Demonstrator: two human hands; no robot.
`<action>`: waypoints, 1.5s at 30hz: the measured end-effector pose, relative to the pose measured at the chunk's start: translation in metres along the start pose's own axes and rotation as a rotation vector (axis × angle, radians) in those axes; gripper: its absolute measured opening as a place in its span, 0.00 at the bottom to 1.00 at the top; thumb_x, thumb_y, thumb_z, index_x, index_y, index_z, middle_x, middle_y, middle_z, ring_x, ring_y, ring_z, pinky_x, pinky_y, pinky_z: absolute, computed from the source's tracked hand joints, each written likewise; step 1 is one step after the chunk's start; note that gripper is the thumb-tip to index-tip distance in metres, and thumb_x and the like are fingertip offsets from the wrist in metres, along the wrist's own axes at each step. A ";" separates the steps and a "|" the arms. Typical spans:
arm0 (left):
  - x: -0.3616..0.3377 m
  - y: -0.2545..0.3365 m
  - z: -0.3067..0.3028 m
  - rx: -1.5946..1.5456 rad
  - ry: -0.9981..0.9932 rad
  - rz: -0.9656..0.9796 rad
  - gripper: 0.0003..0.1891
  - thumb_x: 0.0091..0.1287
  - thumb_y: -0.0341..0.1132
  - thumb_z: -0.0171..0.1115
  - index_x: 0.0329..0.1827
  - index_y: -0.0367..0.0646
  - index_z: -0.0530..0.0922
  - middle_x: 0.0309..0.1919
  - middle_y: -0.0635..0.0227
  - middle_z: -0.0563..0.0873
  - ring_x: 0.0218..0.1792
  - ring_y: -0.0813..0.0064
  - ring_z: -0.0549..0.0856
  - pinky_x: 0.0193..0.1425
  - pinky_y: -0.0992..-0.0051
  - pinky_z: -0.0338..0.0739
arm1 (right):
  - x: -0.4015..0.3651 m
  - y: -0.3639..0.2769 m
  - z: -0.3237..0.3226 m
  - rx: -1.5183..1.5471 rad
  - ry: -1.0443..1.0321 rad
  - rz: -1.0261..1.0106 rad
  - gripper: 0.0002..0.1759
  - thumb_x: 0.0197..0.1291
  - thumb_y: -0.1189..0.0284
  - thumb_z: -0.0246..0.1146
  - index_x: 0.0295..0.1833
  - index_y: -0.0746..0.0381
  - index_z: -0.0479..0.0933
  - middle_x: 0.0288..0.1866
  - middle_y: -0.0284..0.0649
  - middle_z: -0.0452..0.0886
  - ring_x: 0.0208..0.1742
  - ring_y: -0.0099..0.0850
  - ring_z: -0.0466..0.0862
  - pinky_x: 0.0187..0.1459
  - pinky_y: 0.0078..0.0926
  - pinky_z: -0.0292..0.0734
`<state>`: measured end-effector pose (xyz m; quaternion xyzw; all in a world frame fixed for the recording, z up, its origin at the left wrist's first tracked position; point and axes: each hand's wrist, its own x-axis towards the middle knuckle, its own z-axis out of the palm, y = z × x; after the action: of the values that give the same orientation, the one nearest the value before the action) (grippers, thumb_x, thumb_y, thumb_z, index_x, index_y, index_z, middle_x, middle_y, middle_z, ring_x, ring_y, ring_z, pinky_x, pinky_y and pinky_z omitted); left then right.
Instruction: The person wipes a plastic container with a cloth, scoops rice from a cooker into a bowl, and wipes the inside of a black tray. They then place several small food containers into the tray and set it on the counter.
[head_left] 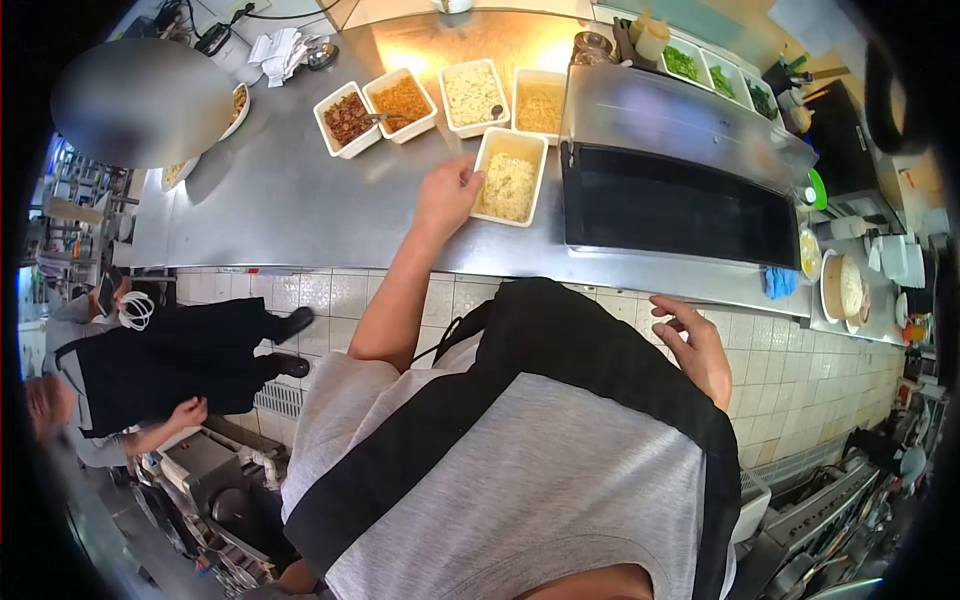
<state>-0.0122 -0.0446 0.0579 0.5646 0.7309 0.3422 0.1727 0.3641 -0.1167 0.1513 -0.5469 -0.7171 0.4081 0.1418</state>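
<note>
My left hand (pixel 450 198) reaches over the steel counter, its thumb and fingers closed on the left rim of a white rectangular container (pixel 543 165). Inside that container lies a pale yellow, crumbly food (pixel 509 187). Just behind it stand a container of white chopped food (pixel 471 95) with a spoon in it and a container of pale yellow shreds (pixel 540 102). Farther left are a container of orange-brown food (pixel 401 104) and one of dark reddish-brown pieces (pixel 347 118). My right hand (pixel 697 350) hangs in front of the counter's edge, fingers apart, holding nothing.
A steel unit with a dark recessed well (pixel 680 205) sits to the right on the counter (pixel 300 205). Behind it are trays of chopped greens (pixel 722 82). A blue cloth (pixel 779 283) lies near the right edge. At left, a person in a black apron (pixel 170 355) stands nearby.
</note>
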 end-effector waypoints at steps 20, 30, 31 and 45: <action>-0.017 0.112 0.029 -0.757 0.046 -0.074 0.13 0.67 0.32 0.60 0.49 0.33 0.77 0.34 0.68 0.81 0.32 0.80 0.82 0.38 0.79 0.78 | 0.116 0.016 -0.076 -0.178 0.388 -0.090 0.17 0.63 0.74 0.57 0.57 0.62 0.74 0.34 0.42 0.84 0.35 0.20 0.81 0.38 0.23 0.76; 0.058 0.058 0.091 -1.136 0.093 -0.604 0.16 0.66 0.38 0.58 0.49 0.35 0.74 0.37 0.61 0.82 0.29 0.70 0.83 0.32 0.77 0.81 | 0.118 0.190 -0.197 -0.743 0.514 0.077 0.17 0.60 0.64 0.53 0.53 0.57 0.74 0.33 0.54 0.82 0.37 0.54 0.82 0.40 0.52 0.75; 0.064 0.053 0.098 -1.122 0.070 -0.608 0.14 0.65 0.37 0.58 0.48 0.35 0.75 0.35 0.61 0.82 0.27 0.71 0.83 0.30 0.78 0.80 | 0.121 0.199 -0.198 -0.773 0.528 0.121 0.17 0.60 0.64 0.54 0.53 0.56 0.74 0.33 0.53 0.82 0.37 0.53 0.82 0.40 0.51 0.75; 0.108 0.071 0.112 -1.176 0.156 -0.594 0.11 0.66 0.30 0.49 0.46 0.31 0.70 0.32 0.55 0.80 0.26 0.66 0.82 0.24 0.71 0.80 | 0.110 0.201 -0.189 -0.754 0.708 -0.008 0.24 0.53 0.78 0.57 0.58 0.55 0.72 0.56 0.51 0.74 0.54 0.48 0.77 0.51 0.43 0.74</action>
<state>0.0763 0.1008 0.0426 0.1245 0.5573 0.6618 0.4857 0.5812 0.0773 0.0942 -0.6619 -0.7244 -0.0893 0.1706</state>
